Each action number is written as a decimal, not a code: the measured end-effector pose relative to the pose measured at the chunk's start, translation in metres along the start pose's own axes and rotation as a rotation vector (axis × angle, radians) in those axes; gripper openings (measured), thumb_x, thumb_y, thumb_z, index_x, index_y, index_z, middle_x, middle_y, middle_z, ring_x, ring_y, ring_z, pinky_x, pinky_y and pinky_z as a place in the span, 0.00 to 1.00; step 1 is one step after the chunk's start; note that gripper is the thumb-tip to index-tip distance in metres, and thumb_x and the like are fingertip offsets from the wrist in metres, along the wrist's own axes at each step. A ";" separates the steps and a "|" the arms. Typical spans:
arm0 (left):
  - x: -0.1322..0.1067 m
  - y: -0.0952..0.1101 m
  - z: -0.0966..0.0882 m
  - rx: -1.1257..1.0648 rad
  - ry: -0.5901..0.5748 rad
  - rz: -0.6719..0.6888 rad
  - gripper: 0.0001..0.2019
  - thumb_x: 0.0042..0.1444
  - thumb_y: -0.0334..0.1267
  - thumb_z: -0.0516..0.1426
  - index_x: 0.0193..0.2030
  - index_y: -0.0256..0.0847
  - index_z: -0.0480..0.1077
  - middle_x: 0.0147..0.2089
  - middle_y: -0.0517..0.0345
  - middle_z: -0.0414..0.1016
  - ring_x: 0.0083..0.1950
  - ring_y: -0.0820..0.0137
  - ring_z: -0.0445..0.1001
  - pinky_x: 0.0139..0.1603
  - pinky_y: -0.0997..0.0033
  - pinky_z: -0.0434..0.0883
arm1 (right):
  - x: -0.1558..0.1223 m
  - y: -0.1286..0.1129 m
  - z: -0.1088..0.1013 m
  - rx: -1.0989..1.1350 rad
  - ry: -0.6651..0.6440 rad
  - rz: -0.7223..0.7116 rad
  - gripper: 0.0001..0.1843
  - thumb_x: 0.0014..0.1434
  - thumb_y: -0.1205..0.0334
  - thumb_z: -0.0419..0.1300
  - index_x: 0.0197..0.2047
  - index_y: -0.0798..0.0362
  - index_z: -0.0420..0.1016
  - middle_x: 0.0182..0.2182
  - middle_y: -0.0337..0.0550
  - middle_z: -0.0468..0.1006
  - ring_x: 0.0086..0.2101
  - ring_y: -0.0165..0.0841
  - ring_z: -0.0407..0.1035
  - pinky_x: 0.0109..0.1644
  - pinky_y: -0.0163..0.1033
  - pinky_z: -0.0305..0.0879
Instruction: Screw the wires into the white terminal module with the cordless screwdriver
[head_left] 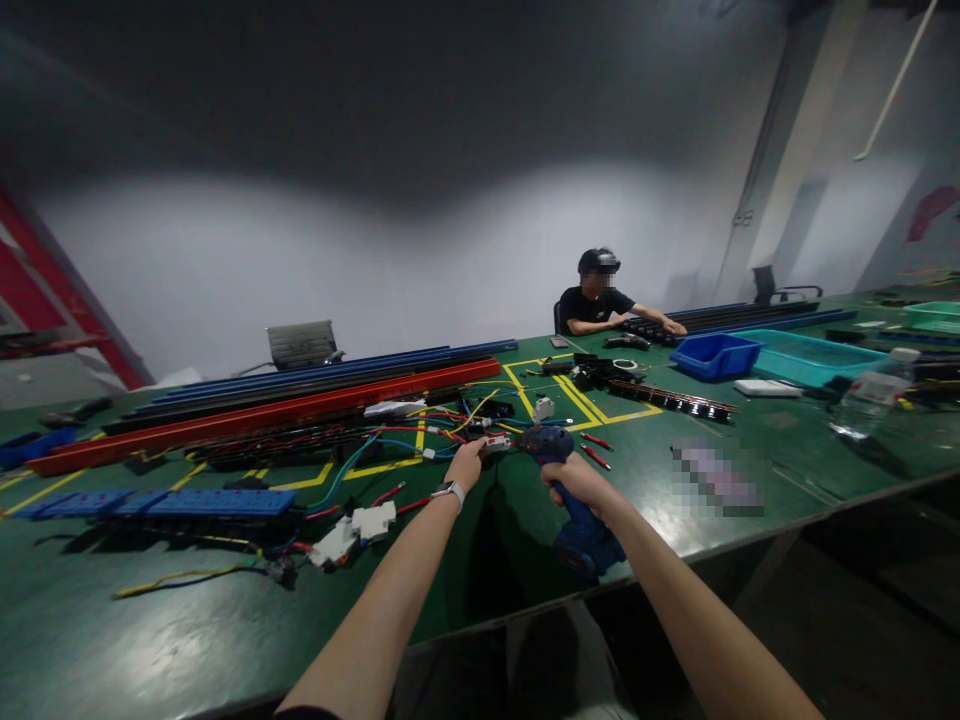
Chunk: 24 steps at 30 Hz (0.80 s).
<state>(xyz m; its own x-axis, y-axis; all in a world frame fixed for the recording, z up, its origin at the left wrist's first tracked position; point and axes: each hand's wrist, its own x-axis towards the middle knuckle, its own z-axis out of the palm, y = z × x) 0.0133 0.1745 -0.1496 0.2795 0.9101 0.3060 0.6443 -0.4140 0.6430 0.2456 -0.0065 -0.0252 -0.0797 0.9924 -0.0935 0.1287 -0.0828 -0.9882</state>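
My right hand [574, 480] is wrapped round the grip of a blue cordless drill [562, 490], whose nose points left. My left hand [466, 463], with a watch on its wrist, is closed on a small white and red breaker part [495, 444] held against the drill's tip. Red, blue and yellow wires [405, 440] run from that part across the green table [225, 620]. Two white breaker pieces [352, 530] lie left of my left forearm.
Long red [262, 415], black and blue rails lie across the table's far left. Blue socket strips [150, 502] sit at the near left. A person in black sits at the far end. Blue bin [716, 355], teal tray [810, 355], water bottle [870, 395] stand right.
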 end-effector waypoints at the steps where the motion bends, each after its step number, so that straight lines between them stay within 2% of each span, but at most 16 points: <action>1: 0.000 0.000 0.000 0.008 0.009 0.008 0.25 0.59 0.25 0.50 0.63 0.40 0.71 0.63 0.50 0.73 0.64 0.65 0.69 0.69 0.61 0.60 | 0.000 0.000 0.000 0.004 -0.001 -0.003 0.08 0.43 0.68 0.57 0.23 0.51 0.60 0.14 0.32 0.62 0.16 0.26 0.61 0.19 0.31 0.51; 10: -0.001 0.001 0.001 0.074 0.033 0.045 0.26 0.58 0.23 0.49 0.62 0.37 0.71 0.61 0.48 0.74 0.63 0.63 0.70 0.69 0.61 0.62 | -0.005 -0.005 0.004 0.003 0.018 0.019 0.08 0.43 0.69 0.57 0.24 0.51 0.59 0.14 0.32 0.62 0.16 0.27 0.62 0.19 0.31 0.51; 18: 0.001 -0.003 0.003 0.046 0.034 0.017 0.27 0.58 0.22 0.48 0.62 0.38 0.71 0.62 0.50 0.74 0.63 0.65 0.70 0.69 0.64 0.61 | -0.004 -0.003 0.004 0.014 0.025 -0.007 0.09 0.42 0.69 0.57 0.23 0.51 0.58 0.15 0.31 0.61 0.16 0.26 0.62 0.19 0.30 0.51; 24: 0.002 -0.001 0.002 0.061 0.030 -0.008 0.27 0.58 0.22 0.49 0.62 0.40 0.71 0.60 0.48 0.75 0.62 0.64 0.71 0.68 0.63 0.61 | -0.003 -0.003 0.004 -0.008 0.033 0.011 0.08 0.43 0.67 0.58 0.25 0.51 0.59 0.15 0.31 0.62 0.16 0.26 0.61 0.19 0.30 0.52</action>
<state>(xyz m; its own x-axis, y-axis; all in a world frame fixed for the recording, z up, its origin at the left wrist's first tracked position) 0.0145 0.1770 -0.1513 0.2539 0.9119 0.3224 0.6886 -0.4045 0.6018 0.2416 -0.0095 -0.0225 -0.0452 0.9940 -0.1000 0.1368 -0.0930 -0.9862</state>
